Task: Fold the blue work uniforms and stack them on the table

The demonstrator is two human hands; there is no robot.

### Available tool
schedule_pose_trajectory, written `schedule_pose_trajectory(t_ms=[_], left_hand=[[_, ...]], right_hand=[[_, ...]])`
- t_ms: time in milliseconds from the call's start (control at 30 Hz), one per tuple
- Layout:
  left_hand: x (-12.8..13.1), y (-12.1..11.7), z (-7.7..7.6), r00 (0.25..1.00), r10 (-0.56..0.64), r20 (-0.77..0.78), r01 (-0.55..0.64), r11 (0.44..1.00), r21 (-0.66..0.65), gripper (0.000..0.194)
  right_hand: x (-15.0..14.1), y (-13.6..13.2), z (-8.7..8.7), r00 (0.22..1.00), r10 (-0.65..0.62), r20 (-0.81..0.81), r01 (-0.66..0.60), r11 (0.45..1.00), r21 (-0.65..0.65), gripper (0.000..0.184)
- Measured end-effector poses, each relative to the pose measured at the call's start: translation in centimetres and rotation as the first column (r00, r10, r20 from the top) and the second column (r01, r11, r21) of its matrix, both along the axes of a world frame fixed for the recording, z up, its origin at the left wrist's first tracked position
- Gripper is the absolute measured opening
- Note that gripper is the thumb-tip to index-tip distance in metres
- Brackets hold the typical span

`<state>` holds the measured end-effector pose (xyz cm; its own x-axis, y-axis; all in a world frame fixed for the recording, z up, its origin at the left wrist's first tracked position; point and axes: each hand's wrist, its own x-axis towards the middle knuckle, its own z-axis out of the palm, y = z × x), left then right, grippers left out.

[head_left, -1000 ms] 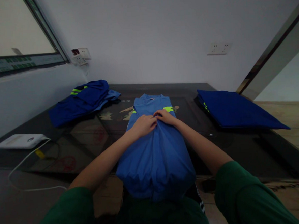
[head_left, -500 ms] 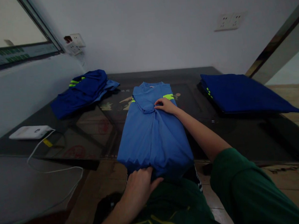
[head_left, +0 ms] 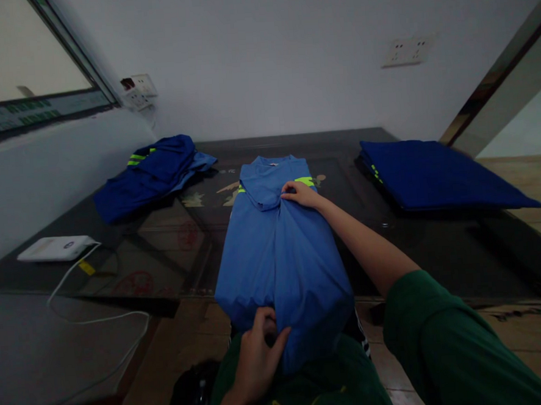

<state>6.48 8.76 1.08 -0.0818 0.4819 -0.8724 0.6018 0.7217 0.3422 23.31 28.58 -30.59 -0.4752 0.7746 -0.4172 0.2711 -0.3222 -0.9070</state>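
A light blue shirt point(head_left: 280, 251) with neon yellow stripes lies lengthwise on the dark glass table point(head_left: 172, 239), its lower part hanging over the near edge toward me. My right hand point(head_left: 301, 194) rests on the shirt's upper middle, fingers pressed down onto a bunched fold near the collar. My left hand point(head_left: 258, 357) is close to my body, fingers closed on the hanging bottom hem of the shirt.
A crumpled pile of dark blue garments point(head_left: 152, 173) lies at the table's far left. A neat stack of folded dark blue garments point(head_left: 429, 177) sits at the right. A white device point(head_left: 56, 247) with a white cable point(head_left: 98, 317) is at the left edge. Wall sockets point(head_left: 405, 50) are behind.
My left hand left the shirt's middle, dropped to the near hem and closed on it. My right hand stayed on the fold near the collar.
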Motion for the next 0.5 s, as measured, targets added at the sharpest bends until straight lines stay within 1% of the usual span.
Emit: schedule_pose_trajectory(t_ms=[100, 167, 233, 367, 400, 433, 500], left_hand=[[-0.2, -0.8, 0.7, 0.984, 0.162, 0.069, -0.161, 0.987, -0.013, 0.029], [0.1, -1.1, 0.8, 0.956, 0.257, 0.143, -0.25, 0.966, -0.064, 0.034], [0.8, -1.1, 0.7, 0.916, 0.357, 0.181, -0.34, 0.933, -0.119, 0.037], [2.2, -1.0, 0.0, 0.821, 0.532, 0.206, -0.509, 0.846, -0.158, 0.052], [2.4, -1.0, -0.2, 0.811, 0.549, 0.204, -0.522, 0.835, -0.172, 0.055], [2.5, -1.0, -0.4, 0.815, 0.543, 0.201, -0.513, 0.838, -0.185, 0.055], [2.5, -1.0, -0.6, 0.858, 0.477, 0.192, -0.445, 0.876, -0.186, 0.045]], right_hand=[[0.0, 0.1, 0.0, 1.0, -0.005, -0.011, 0.004, 1.0, -0.007, 0.016], [0.0, 0.1, 0.0, 1.0, -0.008, -0.015, 0.008, 1.0, -0.011, 0.017], [0.0, 0.1, 0.1, 1.0, -0.023, -0.013, 0.022, 1.0, -0.013, 0.017], [0.1, 0.1, 0.3, 0.998, -0.056, -0.014, 0.056, 0.998, -0.029, 0.018], [0.1, 0.1, 0.3, 0.998, -0.066, -0.015, 0.065, 0.997, -0.036, 0.019], [0.2, 0.2, 0.4, 0.997, -0.08, -0.018, 0.079, 0.996, -0.045, 0.02], [0.3, 0.3, 0.6, 0.992, -0.118, -0.034, 0.115, 0.991, -0.073, 0.022]])
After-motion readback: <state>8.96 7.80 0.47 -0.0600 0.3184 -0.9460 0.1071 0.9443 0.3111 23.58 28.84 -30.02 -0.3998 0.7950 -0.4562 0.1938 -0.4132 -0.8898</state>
